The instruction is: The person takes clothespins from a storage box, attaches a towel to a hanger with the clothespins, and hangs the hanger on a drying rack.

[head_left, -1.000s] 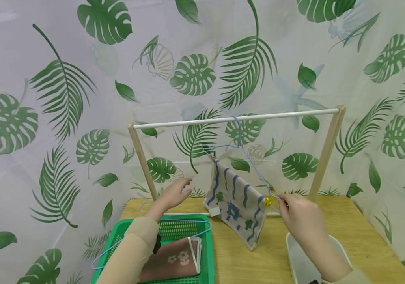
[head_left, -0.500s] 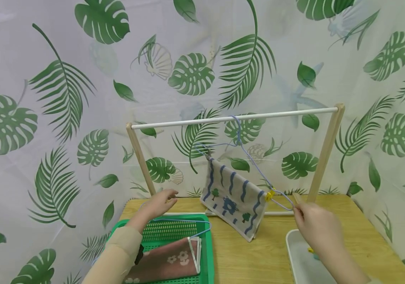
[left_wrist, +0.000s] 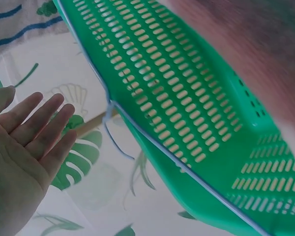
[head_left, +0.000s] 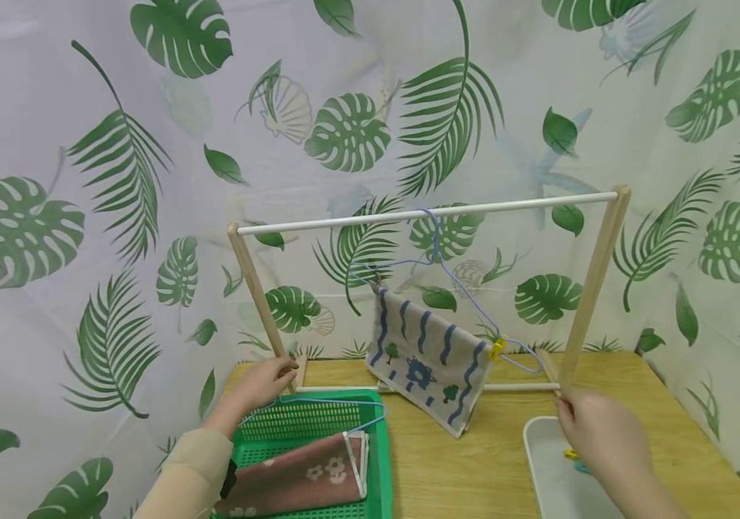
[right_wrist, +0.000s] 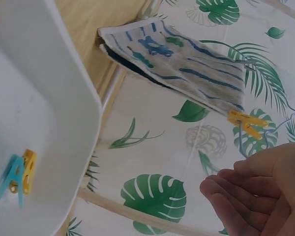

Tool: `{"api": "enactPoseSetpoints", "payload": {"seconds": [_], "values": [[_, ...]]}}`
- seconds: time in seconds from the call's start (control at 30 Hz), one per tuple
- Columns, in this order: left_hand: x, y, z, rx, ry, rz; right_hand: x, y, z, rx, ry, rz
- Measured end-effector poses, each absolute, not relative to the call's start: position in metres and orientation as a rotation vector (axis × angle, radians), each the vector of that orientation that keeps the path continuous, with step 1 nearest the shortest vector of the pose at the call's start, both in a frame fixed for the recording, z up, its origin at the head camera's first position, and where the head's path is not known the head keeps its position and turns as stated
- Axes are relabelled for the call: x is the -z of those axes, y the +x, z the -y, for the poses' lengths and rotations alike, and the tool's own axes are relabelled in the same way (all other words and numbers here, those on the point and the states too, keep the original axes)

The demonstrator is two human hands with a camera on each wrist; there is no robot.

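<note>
A blue wire hanger (head_left: 473, 292) hangs from the white bar of a small rack (head_left: 519, 207). Clipped along it is a striped towel (head_left: 423, 353); a yellow clothespin (head_left: 498, 348) holds its right corner, and a greyish clip shows at its left corner. My left hand (head_left: 262, 382), fingers extended in the left wrist view, is by the rack's left post above the green basket's edge and holds nothing. My right hand (head_left: 603, 422), its fingers loosely bent in the right wrist view, is near the foot of the right post, apart from the hanger and holding nothing.
At the left, a green basket (head_left: 379, 461) contains a folded pink towel (head_left: 305, 476) with white flowers, and another blue hanger (left_wrist: 152, 140) lies across it. A white tray (head_left: 532, 461) at the right holds yellow and teal clothespins (right_wrist: 19, 173). Everything stands on a wooden table (head_left: 454, 476).
My right hand has let go of the hanger's right end and moved right and down. The left hand has drawn back left and lower. The towel has swung to face the front more.
</note>
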State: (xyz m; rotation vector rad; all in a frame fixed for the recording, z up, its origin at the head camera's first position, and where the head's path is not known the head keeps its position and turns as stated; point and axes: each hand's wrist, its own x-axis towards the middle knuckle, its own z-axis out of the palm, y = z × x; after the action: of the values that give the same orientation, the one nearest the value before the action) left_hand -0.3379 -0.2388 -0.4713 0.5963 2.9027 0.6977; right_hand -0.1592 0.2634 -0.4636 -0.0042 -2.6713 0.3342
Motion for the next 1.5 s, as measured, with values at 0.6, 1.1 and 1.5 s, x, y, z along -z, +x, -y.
{"api": "enactPoseSetpoints", "payload": {"seconds": [0.6, 1.1, 1.5], "values": [[0.479, -0.328, 0.279, -0.655, 0.595, -2.926, 0.484, -0.152, -0.278, -0.394, -0.108, 2.863], [0.472, -0.320, 0.307, -0.647, 0.499, -2.946, 0.500, -0.145, -0.299, -0.423, -0.188, 3.032], [0.481, -0.319, 0.335, -0.611, 0.417, -3.004, 0.515, -0.143, -0.311, -0.430, -0.242, 3.059]]}}
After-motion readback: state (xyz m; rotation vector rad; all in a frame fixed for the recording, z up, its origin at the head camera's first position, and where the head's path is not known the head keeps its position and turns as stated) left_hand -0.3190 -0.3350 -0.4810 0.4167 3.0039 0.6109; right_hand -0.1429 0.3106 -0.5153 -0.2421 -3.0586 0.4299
